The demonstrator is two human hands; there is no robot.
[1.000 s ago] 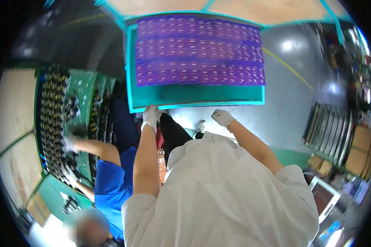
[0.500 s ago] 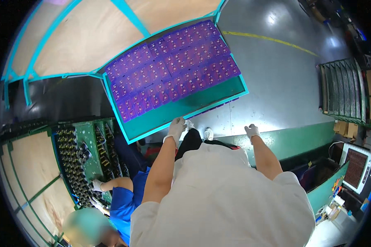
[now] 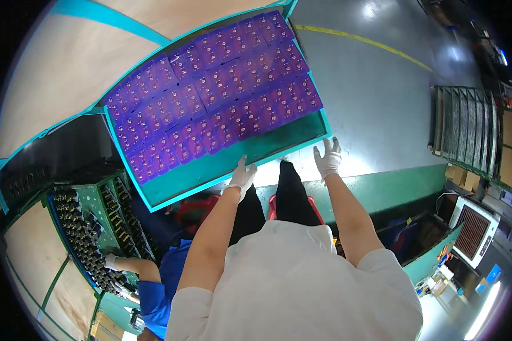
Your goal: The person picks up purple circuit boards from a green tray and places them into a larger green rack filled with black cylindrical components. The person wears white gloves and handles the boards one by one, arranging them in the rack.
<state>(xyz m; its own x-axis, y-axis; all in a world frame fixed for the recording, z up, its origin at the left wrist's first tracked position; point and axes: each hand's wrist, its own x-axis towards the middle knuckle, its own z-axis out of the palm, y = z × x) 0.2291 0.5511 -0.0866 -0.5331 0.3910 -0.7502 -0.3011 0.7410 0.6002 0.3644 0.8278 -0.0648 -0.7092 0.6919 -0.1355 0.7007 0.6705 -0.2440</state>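
My left hand (image 3: pixel 242 178), in a white glove, is at the front edge of a teal-framed bench (image 3: pixel 179 181), its fingers apart and nothing seen in them. Beyond the bench's right front corner my right hand (image 3: pixel 328 160), also gloved, is held up with its fingers spread and empty. Whether the left fingers touch the frame, I cannot tell. Rows of purple trays (image 3: pixel 227 74) with small shiny round parts cover most of the bench top. Along the near side a green strip of the surface is bare.
At left a co-worker's blue sleeve (image 3: pixel 153 301) and gloved hands are by a green rack (image 3: pixel 105 241) of dark and brass-coloured parts. Red stools (image 3: pixel 196 210) stand near my legs. To the right are a ribbed green-framed rack (image 3: pixel 466 131) and a white air cooler (image 3: pixel 475 230).
My right hand has risen forward toward the bench corner and its fingers have spread. My left hand's fingers have opened out. The view has shifted, and my legs show under me on red stools.
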